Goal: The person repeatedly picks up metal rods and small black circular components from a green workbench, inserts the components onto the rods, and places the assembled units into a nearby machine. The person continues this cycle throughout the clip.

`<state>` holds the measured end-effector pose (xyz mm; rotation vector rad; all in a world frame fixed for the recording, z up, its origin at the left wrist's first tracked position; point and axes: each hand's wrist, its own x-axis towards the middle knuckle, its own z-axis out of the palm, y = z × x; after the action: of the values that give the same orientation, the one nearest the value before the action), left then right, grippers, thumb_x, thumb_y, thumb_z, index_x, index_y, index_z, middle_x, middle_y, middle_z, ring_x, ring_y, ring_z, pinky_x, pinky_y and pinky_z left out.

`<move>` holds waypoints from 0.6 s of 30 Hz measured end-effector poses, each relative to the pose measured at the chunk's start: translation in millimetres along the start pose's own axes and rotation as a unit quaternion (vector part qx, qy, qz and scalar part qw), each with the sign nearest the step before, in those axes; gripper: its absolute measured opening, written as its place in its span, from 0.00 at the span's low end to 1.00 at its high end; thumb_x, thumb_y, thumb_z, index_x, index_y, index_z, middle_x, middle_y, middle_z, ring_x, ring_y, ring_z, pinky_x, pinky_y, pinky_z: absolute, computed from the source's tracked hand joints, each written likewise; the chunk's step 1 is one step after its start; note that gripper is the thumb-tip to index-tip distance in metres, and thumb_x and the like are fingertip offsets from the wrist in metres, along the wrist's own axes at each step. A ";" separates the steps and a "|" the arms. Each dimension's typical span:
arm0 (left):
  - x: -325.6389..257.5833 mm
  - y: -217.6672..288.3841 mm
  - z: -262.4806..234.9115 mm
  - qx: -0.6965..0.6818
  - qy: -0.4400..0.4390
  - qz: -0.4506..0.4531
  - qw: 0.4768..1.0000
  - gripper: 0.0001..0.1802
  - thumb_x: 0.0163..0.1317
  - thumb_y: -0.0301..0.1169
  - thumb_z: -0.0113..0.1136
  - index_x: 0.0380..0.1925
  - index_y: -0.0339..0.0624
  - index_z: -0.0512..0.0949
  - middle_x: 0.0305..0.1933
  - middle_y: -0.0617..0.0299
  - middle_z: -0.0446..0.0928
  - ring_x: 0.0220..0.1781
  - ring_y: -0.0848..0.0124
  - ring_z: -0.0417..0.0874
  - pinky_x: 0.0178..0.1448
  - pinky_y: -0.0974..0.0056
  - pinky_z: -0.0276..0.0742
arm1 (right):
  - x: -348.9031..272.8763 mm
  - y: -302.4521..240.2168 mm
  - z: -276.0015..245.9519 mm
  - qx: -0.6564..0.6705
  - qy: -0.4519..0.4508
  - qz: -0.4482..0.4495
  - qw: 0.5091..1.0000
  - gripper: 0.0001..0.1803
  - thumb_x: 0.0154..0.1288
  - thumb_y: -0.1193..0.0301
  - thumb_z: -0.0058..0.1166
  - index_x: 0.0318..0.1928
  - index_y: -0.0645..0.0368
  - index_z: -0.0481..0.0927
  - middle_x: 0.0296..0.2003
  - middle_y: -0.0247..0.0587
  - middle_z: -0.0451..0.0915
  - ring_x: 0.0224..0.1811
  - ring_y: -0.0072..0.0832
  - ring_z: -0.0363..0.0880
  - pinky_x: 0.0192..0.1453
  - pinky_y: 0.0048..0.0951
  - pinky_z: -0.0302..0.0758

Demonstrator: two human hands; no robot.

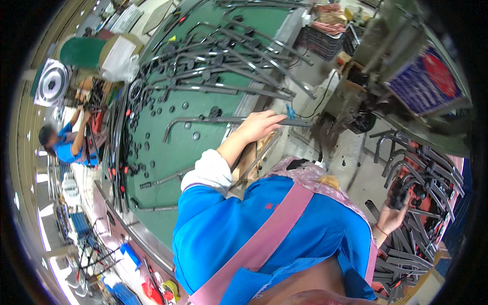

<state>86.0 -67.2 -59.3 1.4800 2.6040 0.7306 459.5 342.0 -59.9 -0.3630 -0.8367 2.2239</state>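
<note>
Bent grey metal tubing (213,121) is lying along the near edge of the green-topped counter (168,152), one end curving down in a hook toward the counter's middle and the straight run reaching out past the edge toward the grey machine (356,96). The tube is looking slim, dull and dark, with a small blue piece (291,111) sitting near its outer end. The left hand (259,126) is closing around the straight part, fingers wrapped over the top, the white cuff and blue sleeve (213,203) stretching out behind it.

Farther out on the counter, a heap of similar dark bent tubes (229,56) is lying crossed over one another, and small black round caps (152,122) are scattered over the green top.

The right hand (394,211) is reaching well apart from the left, down to the other side, where it is gripping a small black part (399,197) at the edge of a pile of dark curved metal brackets with red ends (427,178).

A person in a blue shirt (68,145) is working at the far end of the counter, arms raised to the things there.
</note>
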 end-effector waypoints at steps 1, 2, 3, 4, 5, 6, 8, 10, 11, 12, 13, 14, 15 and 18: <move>-0.2 1.9 -5.1 0.005 -0.032 -0.005 0.999 0.23 0.62 0.36 0.60 0.59 0.53 0.75 0.40 0.57 0.76 0.38 0.54 0.80 0.41 0.56 0.77 | 1.3 18.8 14.3 -0.059 0.015 0.039 0.997 0.39 0.65 0.59 0.59 0.71 0.59 0.60 0.63 0.43 0.70 0.66 0.38 0.67 0.69 0.42 0.64; -3.5 0.8 -4.2 -0.004 -0.022 0.012 1.000 0.23 0.63 0.37 0.59 0.59 0.50 0.75 0.38 0.57 0.77 0.37 0.54 0.80 0.41 0.55 0.77 | 1.5 37.4 50.4 -0.099 -0.023 0.061 0.993 0.40 0.61 0.58 0.62 0.69 0.61 0.62 0.61 0.44 0.70 0.65 0.37 0.68 0.69 0.40 0.63; -5.8 0.9 -2.2 -0.008 -0.022 0.009 1.000 0.23 0.63 0.37 0.59 0.59 0.48 0.75 0.37 0.56 0.78 0.37 0.54 0.81 0.41 0.55 0.77 | 2.9 53.1 81.4 -0.138 -0.057 0.078 0.986 0.42 0.57 0.58 0.66 0.67 0.64 0.64 0.59 0.45 0.71 0.63 0.37 0.69 0.68 0.37 0.63; -9.1 0.8 -2.0 -0.013 -0.021 0.004 1.000 0.23 0.63 0.37 0.59 0.58 0.47 0.75 0.36 0.56 0.78 0.37 0.55 0.81 0.41 0.55 0.77 | 10.2 66.1 86.5 -0.180 -0.077 0.103 0.975 0.41 0.54 0.59 0.68 0.64 0.64 0.66 0.58 0.46 0.71 0.62 0.36 0.69 0.67 0.36 0.63; -10.5 0.0 -2.2 -0.017 -0.021 0.003 1.000 0.23 0.63 0.37 0.59 0.58 0.46 0.75 0.35 0.56 0.78 0.37 0.55 0.81 0.40 0.54 0.77 | 17.2 78.6 88.9 -0.220 -0.094 0.126 0.963 0.40 0.50 0.60 0.70 0.61 0.65 0.68 0.57 0.46 0.71 0.61 0.36 0.69 0.67 0.34 0.63; -11.5 -0.1 -2.5 -0.007 -0.014 0.014 1.000 0.22 0.64 0.37 0.59 0.57 0.43 0.75 0.33 0.55 0.79 0.36 0.55 0.81 0.41 0.54 0.78 | 18.4 89.7 104.2 -0.270 -0.105 0.118 0.950 0.35 0.49 0.63 0.69 0.56 0.65 0.71 0.58 0.46 0.71 0.61 0.35 0.69 0.66 0.34 0.62; -13.6 -2.5 -5.3 -0.034 0.000 0.035 0.999 0.21 0.63 0.37 0.59 0.56 0.44 0.75 0.33 0.55 0.79 0.35 0.55 0.81 0.40 0.54 0.77 | 20.4 110.1 141.2 -0.386 -0.141 0.054 0.910 0.32 0.47 0.65 0.71 0.52 0.62 0.72 0.55 0.46 0.74 0.57 0.32 0.71 0.64 0.32 0.64; -11.5 -2.2 -11.4 -0.060 0.013 0.054 0.997 0.21 0.63 0.35 0.60 0.55 0.46 0.76 0.32 0.55 0.78 0.34 0.55 0.81 0.38 0.54 0.77 | 20.1 122.1 167.4 -0.435 -0.161 0.046 0.885 0.29 0.47 0.67 0.71 0.50 0.61 0.73 0.52 0.44 0.77 0.53 0.28 0.73 0.59 0.29 0.68; -10.7 0.1 -17.7 -0.073 0.018 0.062 0.995 0.20 0.62 0.34 0.61 0.55 0.46 0.76 0.31 0.55 0.78 0.33 0.55 0.80 0.37 0.54 0.76 | 20.7 125.5 175.0 -0.440 -0.163 0.053 0.881 0.28 0.48 0.68 0.71 0.49 0.60 0.74 0.50 0.42 0.78 0.51 0.26 0.75 0.56 0.27 0.70; -8.2 3.9 -22.9 -0.090 0.022 0.077 0.993 0.20 0.62 0.34 0.62 0.55 0.47 0.77 0.30 0.55 0.77 0.33 0.55 0.80 0.36 0.54 0.76 | 23.4 128.1 177.2 -0.485 -0.177 0.040 0.855 0.27 0.48 0.69 0.71 0.49 0.60 0.74 0.47 0.39 0.79 0.47 0.24 0.76 0.52 0.25 0.72; -7.6 8.0 -27.6 -0.097 0.037 0.080 0.991 0.20 0.59 0.31 0.63 0.54 0.48 0.77 0.28 0.55 0.75 0.31 0.55 0.79 0.33 0.55 0.74 | 22.5 132.6 188.2 -0.483 -0.172 0.036 0.858 0.28 0.48 0.69 0.71 0.50 0.61 0.74 0.45 0.37 0.79 0.46 0.22 0.75 0.52 0.24 0.72; -7.4 12.6 -30.5 -0.093 0.040 0.075 0.992 0.21 0.58 0.30 0.63 0.54 0.47 0.77 0.27 0.56 0.74 0.30 0.55 0.78 0.32 0.55 0.73 | 24.4 132.8 193.6 -0.494 -0.179 0.030 0.850 0.30 0.47 0.69 0.72 0.52 0.62 0.74 0.45 0.37 0.79 0.46 0.22 0.75 0.53 0.23 0.72; -5.0 22.9 -37.2 -0.076 0.044 0.069 0.994 0.22 0.57 0.30 0.64 0.53 0.47 0.77 0.27 0.56 0.73 0.29 0.55 0.78 0.32 0.55 0.73 | 24.1 134.5 203.0 -0.467 -0.176 0.032 0.866 0.32 0.48 0.69 0.72 0.54 0.63 0.75 0.46 0.37 0.79 0.47 0.22 0.75 0.53 0.23 0.72; 3.5 35.7 -43.8 -0.043 0.044 0.074 0.995 0.19 0.59 0.34 0.65 0.52 0.50 0.78 0.25 0.59 0.71 0.27 0.58 0.77 0.29 0.55 0.73 | 26.3 128.5 208.1 -0.480 -0.165 0.018 0.861 0.28 0.49 0.69 0.72 0.51 0.64 0.78 0.42 0.35 0.81 0.43 0.19 0.77 0.48 0.22 0.74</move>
<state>100.4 -65.3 -4.6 1.6663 2.5082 0.9319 273.5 197.4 10.7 -0.4485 -2.1285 1.7492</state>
